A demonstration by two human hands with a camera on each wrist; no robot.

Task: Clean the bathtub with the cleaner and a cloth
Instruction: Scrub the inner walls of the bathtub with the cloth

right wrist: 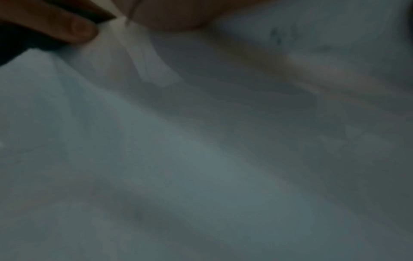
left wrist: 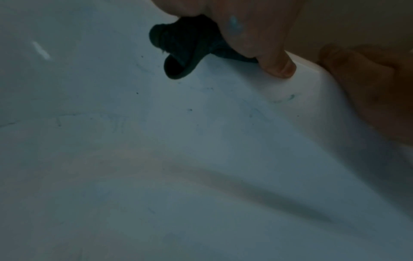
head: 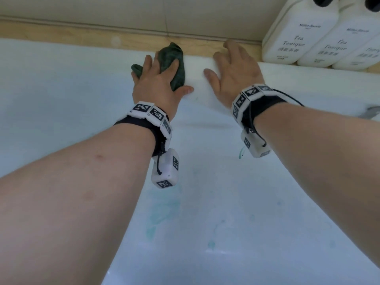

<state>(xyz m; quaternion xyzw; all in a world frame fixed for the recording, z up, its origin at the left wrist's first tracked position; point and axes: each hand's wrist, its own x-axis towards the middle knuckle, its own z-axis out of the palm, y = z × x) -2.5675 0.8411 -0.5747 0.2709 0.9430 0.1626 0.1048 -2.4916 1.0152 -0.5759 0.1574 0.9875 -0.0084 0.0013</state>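
From the head camera, the left hand [head: 158, 83] is pressing a dark green cloth [head: 171, 58] onto the far rim of the white bathtub [head: 61, 83], its grip curled over the bunched fabric with folds sticking out toward 12 and 9 o'clock. The right hand [head: 236, 73] is lying flat on the same rim just at 3 o'clock of the cloth, fingers spread and holding nothing. Three white Tea Tonique bottles [head: 296, 36] are standing on the wooden ledge [head: 82, 36] toward 2 o'clock; only this view is showing them. Teal smears of cleaner [head: 164, 208] are streaking the tub's sloping inner wall toward 6 o'clock.

The left wrist camera is showing what the head view is hiding: the cloth [left wrist: 185, 47] hanging over the rim's inner edge beneath the hand, a thumb tip [left wrist: 279, 67] touching bare enamel, and small dark specks on the tub wall [left wrist: 156, 159]. The right wrist picture is dim and blurred, giving only a fingertip [right wrist: 78, 30] on the pale tub [right wrist: 201, 159]
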